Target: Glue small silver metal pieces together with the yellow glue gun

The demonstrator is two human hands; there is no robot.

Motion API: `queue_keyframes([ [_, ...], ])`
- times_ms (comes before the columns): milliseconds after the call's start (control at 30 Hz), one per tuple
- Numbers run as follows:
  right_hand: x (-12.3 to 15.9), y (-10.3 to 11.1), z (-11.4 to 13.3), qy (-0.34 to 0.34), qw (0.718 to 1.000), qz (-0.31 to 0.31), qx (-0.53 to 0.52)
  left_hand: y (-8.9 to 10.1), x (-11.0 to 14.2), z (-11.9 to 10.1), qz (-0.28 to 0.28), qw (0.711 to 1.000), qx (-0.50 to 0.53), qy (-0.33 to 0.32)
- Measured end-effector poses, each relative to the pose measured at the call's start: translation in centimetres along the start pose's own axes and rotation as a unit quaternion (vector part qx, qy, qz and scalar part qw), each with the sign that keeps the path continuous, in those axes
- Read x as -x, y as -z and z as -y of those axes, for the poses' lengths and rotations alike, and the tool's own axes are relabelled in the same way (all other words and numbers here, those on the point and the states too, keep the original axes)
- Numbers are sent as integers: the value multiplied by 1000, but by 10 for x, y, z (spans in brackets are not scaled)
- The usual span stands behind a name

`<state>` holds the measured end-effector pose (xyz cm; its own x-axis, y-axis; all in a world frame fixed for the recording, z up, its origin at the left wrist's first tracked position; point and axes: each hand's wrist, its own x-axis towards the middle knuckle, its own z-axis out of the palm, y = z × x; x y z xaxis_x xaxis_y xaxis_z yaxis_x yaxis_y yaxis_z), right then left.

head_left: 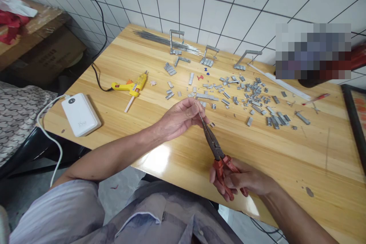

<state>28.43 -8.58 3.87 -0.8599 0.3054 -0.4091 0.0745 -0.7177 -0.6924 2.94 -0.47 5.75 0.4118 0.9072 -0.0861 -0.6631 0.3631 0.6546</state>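
Note:
My right hand (237,179) is wrapped round the red handles of a pair of long-nose pliers (215,148). The jaws point up and left, nearly closed, with their tips at the fingers of my left hand (183,118). That hand is closed in a pinch above the table. What it pinches is too small and too covered by fingers to make out. Just beyond both hands lie loose grey metal-coloured pieces (257,91), short strips and blocks. Three small upright grey frames (210,55) stand along the back by a bundle of thin wires (166,42).
A yellow glue gun (134,85) with its cord lies on the wooden table (286,160). Near the left edge is a white power bank (81,114) with a cable. A red pen (316,99) and a dark-edged frame (354,122) are at right. The tiled wall (194,4) borders the back.

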Motion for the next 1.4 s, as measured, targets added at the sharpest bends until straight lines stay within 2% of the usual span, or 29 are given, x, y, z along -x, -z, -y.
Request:
queue_keyframes([
  [300,-5,-3,-9,33,998,-9,-58,-3,2,0,-26,999,-19,-19],
  [367,-6,-9,-8,33,998,-45,-23,-3,3,1,-38,998,-26,-41],
  [433,-7,-14,-5,47,990,-122,55,-3,4,2,-52,996,-32,-63],
  [500,-8,-17,-2,66,958,-217,176,-4,6,3,-72,993,-41,-78],
  [567,-8,-17,0,85,905,-292,298,-5,7,4,-97,990,-55,-89],
  [667,-8,-11,2,112,834,-359,404,-6,9,5,-124,985,-73,-95],
  [733,-7,-8,2,114,816,-381,420,-6,9,5,-129,985,-73,-90],
  [767,-6,-6,2,108,822,-379,411,-6,9,4,-125,986,-68,-86],
  [833,-3,-6,1,91,869,-338,349,-6,8,3,-102,991,-52,-73],
  [933,0,-5,-3,61,965,-207,150,-7,8,0,-50,997,-20,-50],
  [1000,0,-2,-7,37,994,-102,18,-8,8,-2,-22,999,-9,-34],
  [1067,-1,2,-11,12,998,-16,-63,-8,8,-4,-1,1000,-3,-24],
  [1167,-3,8,-15,-24,991,47,-122,-7,8,-5,27,999,10,-16],
  [1333,-4,7,-14,-38,989,61,-127,-6,7,-6,33,999,18,-2],
  [1400,-3,1,-10,-26,994,41,-100,-6,7,-7,23,1000,14,-8],
])
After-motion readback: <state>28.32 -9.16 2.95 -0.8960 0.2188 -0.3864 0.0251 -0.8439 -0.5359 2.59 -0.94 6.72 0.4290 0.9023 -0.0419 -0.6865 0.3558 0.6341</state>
